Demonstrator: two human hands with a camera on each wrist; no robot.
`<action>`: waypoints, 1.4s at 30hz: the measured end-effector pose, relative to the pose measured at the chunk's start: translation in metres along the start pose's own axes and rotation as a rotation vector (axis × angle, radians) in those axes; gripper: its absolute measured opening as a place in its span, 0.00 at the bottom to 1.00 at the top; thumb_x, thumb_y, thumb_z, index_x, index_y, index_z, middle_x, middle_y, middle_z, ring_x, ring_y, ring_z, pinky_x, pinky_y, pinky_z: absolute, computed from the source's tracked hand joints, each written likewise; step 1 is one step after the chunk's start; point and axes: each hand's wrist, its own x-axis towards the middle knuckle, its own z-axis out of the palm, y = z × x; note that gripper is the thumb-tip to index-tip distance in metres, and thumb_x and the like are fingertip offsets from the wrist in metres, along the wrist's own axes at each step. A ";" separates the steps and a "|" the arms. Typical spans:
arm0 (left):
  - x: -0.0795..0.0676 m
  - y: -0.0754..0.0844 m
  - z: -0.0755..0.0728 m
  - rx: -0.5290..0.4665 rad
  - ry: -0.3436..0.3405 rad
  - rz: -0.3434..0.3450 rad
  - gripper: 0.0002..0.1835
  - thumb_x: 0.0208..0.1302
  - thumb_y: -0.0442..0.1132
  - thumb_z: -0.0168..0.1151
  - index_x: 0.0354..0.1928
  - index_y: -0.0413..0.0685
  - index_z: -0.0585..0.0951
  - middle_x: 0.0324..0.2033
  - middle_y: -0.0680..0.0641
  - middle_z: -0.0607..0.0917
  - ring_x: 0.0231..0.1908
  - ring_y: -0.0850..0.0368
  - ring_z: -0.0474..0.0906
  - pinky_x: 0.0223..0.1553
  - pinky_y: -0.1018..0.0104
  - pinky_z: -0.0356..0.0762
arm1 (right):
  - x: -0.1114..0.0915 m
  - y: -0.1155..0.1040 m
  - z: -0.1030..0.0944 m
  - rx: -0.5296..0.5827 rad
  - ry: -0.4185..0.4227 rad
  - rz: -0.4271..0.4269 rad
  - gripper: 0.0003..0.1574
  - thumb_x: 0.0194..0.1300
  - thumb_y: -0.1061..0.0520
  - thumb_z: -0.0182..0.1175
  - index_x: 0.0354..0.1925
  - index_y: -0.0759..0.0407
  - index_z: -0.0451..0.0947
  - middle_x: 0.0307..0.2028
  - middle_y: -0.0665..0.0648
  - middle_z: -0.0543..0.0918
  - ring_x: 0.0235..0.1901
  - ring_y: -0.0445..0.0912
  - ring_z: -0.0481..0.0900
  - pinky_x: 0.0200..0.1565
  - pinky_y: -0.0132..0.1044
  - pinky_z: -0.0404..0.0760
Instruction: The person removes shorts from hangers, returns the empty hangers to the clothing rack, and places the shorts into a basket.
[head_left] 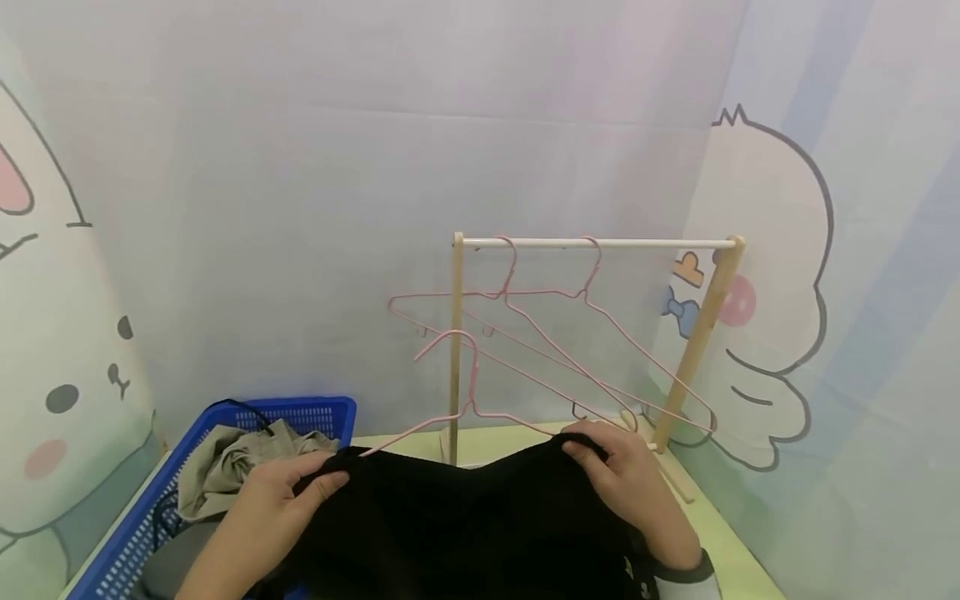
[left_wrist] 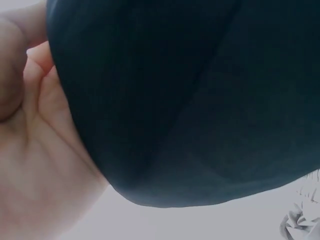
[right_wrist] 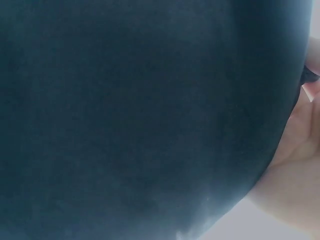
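A black garment [head_left: 465, 525] is spread between my two hands in the head view. My left hand [head_left: 273, 504] pinches its upper left edge between thumb and fingers. At the upper right edge, my right hand [head_left: 626, 479] pinches the cloth the same way. A pink wire hanger [head_left: 473, 387] rises from behind the garment's top edge, its hook free and its lower part hidden by the cloth. Dark cloth [left_wrist: 180, 110] fills most of the left wrist view, beside the left palm. In the right wrist view the cloth [right_wrist: 150, 120] also hides most of the hand.
Behind the garment stands a wooden rack with a white rail [head_left: 660, 244], carrying two pink hangers [head_left: 512, 275]. A blue basket [head_left: 343, 410] at left holds beige clothing [head_left: 213, 467] and grey cloth [head_left: 176, 554]. Beneath lies a pale yellow-green tabletop [head_left: 731, 546].
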 end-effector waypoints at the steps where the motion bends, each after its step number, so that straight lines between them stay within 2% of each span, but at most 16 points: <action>1: 0.000 0.000 0.000 0.002 -0.002 -0.004 0.21 0.74 0.50 0.64 0.62 0.48 0.85 0.58 0.41 0.86 0.60 0.40 0.81 0.51 0.45 0.86 | 0.000 0.000 -0.001 0.002 -0.001 -0.005 0.19 0.61 0.70 0.71 0.45 0.49 0.86 0.39 0.45 0.88 0.35 0.37 0.83 0.41 0.26 0.78; 5: 0.001 0.000 0.001 0.044 -0.012 -0.040 0.28 0.72 0.56 0.64 0.64 0.46 0.82 0.60 0.39 0.84 0.61 0.38 0.80 0.52 0.44 0.85 | 0.000 0.002 -0.003 0.009 -0.016 -0.018 0.20 0.61 0.70 0.70 0.46 0.49 0.86 0.40 0.46 0.88 0.38 0.40 0.85 0.43 0.25 0.79; 9: 0.003 0.003 0.002 0.075 -0.018 -0.061 0.30 0.71 0.59 0.64 0.64 0.47 0.81 0.60 0.39 0.84 0.59 0.39 0.81 0.50 0.45 0.85 | 0.000 0.004 -0.005 0.005 -0.023 -0.017 0.20 0.61 0.70 0.70 0.46 0.49 0.86 0.41 0.47 0.89 0.40 0.42 0.86 0.46 0.24 0.79; 13: 0.003 0.007 0.004 0.096 0.005 -0.043 0.29 0.73 0.58 0.63 0.65 0.45 0.81 0.60 0.37 0.84 0.60 0.37 0.80 0.52 0.43 0.84 | -0.003 0.004 -0.006 0.011 -0.023 -0.009 0.20 0.60 0.70 0.71 0.46 0.49 0.87 0.42 0.47 0.89 0.41 0.43 0.87 0.47 0.24 0.80; 14: 0.003 0.009 0.005 0.111 0.022 -0.029 0.29 0.73 0.57 0.63 0.65 0.45 0.81 0.60 0.36 0.84 0.61 0.36 0.80 0.52 0.42 0.84 | -0.003 0.003 -0.007 0.013 -0.025 -0.008 0.20 0.60 0.70 0.71 0.46 0.49 0.87 0.43 0.47 0.89 0.41 0.43 0.87 0.47 0.24 0.80; 16: 0.003 0.013 0.010 0.120 0.082 0.043 0.25 0.73 0.53 0.63 0.63 0.46 0.83 0.58 0.38 0.86 0.59 0.37 0.82 0.51 0.42 0.84 | -0.004 0.001 -0.008 0.021 -0.029 -0.007 0.20 0.60 0.70 0.71 0.46 0.49 0.88 0.43 0.47 0.89 0.41 0.43 0.87 0.47 0.24 0.80; 21: 0.006 0.028 0.029 0.148 0.292 0.308 0.11 0.70 0.39 0.67 0.52 0.54 0.89 0.46 0.51 0.90 0.47 0.53 0.88 0.44 0.54 0.88 | -0.003 -0.007 -0.013 0.064 -0.052 -0.004 0.20 0.62 0.70 0.70 0.47 0.50 0.87 0.42 0.47 0.89 0.40 0.41 0.86 0.45 0.23 0.80; 24: 0.008 0.039 0.043 0.151 0.380 0.420 0.11 0.68 0.34 0.68 0.49 0.56 0.88 0.42 0.57 0.89 0.42 0.61 0.87 0.39 0.63 0.86 | -0.002 -0.013 -0.015 0.105 -0.071 0.010 0.20 0.62 0.70 0.69 0.47 0.49 0.87 0.42 0.45 0.89 0.39 0.39 0.86 0.45 0.23 0.80; 27: 0.009 0.050 0.056 0.127 0.422 0.497 0.12 0.67 0.32 0.70 0.48 0.56 0.87 0.40 0.58 0.87 0.40 0.65 0.84 0.34 0.69 0.82 | -0.001 -0.021 -0.015 0.156 -0.094 0.003 0.20 0.63 0.69 0.70 0.47 0.47 0.87 0.42 0.45 0.89 0.37 0.37 0.84 0.43 0.24 0.80; 30: 0.008 0.058 0.065 0.108 0.434 0.536 0.13 0.65 0.31 0.71 0.48 0.55 0.88 0.40 0.58 0.87 0.39 0.67 0.82 0.33 0.72 0.79 | 0.001 -0.029 -0.011 0.197 -0.109 -0.039 0.20 0.62 0.69 0.70 0.46 0.47 0.86 0.40 0.46 0.89 0.34 0.37 0.81 0.39 0.26 0.79; 33: 0.008 0.060 0.069 0.099 0.444 0.533 0.12 0.64 0.31 0.72 0.46 0.55 0.88 0.39 0.59 0.87 0.38 0.67 0.82 0.33 0.72 0.79 | 0.003 -0.033 -0.005 0.221 -0.114 -0.065 0.20 0.61 0.70 0.70 0.46 0.47 0.86 0.39 0.46 0.88 0.33 0.37 0.80 0.38 0.26 0.79; 38: 0.008 0.057 0.067 0.087 0.462 0.508 0.13 0.62 0.28 0.72 0.45 0.54 0.89 0.38 0.58 0.87 0.37 0.67 0.82 0.32 0.72 0.79 | 0.004 -0.036 0.002 0.207 -0.124 -0.065 0.18 0.64 0.68 0.69 0.46 0.46 0.85 0.40 0.46 0.88 0.33 0.36 0.80 0.39 0.25 0.79; 42: 0.010 0.052 0.064 0.074 0.461 0.503 0.14 0.62 0.27 0.72 0.45 0.53 0.89 0.38 0.57 0.87 0.36 0.67 0.81 0.30 0.74 0.77 | 0.005 -0.034 0.004 0.184 -0.191 -0.033 0.13 0.70 0.62 0.66 0.48 0.44 0.84 0.41 0.43 0.87 0.35 0.35 0.80 0.40 0.28 0.81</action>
